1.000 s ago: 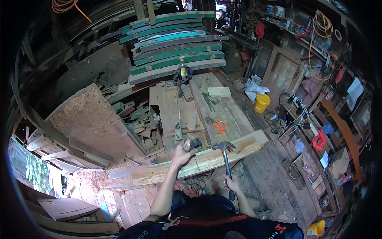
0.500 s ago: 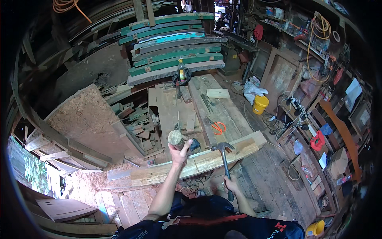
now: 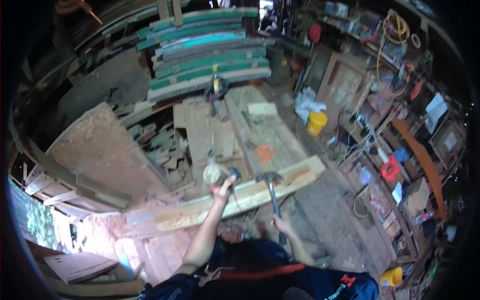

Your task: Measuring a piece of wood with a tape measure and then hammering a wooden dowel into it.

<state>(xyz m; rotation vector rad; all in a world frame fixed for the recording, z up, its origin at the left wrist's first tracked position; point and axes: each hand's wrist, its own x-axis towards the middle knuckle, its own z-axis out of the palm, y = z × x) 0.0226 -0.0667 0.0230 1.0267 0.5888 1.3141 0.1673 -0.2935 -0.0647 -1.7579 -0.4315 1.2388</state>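
Observation:
My left hand (image 3: 221, 190) grips a short, round wooden piece (image 3: 213, 174), pale end upward, above a long light timber (image 3: 299, 177) that lies across the front of the workbench (image 3: 287, 142). To its right my right hand (image 3: 281, 225) grasps the handle of a claw hammer (image 3: 268, 181), whose metal head is over the timber. Just behind my left hand is a dark blue object (image 3: 233, 172), too blurred to name. Orange-handled scissors or pliers (image 3: 264, 152) lie on the bench, with a small pale board (image 3: 262, 109) farther back.
Stacked green planks (image 3: 210, 70) stand behind the bench, a bottle (image 3: 216, 77) before them. A sawdust-covered panel (image 3: 90, 150) and wood offcuts (image 3: 157, 155) are at left. A yellow bucket (image 3: 317, 122), cords (image 3: 365, 132) and cluttered shelves (image 3: 350, 27) fill the right side.
The wooden piece in my left hand has been turned so its round end faces up. The view has shifted, so the scene sits slightly higher and further left, and is now blurred.

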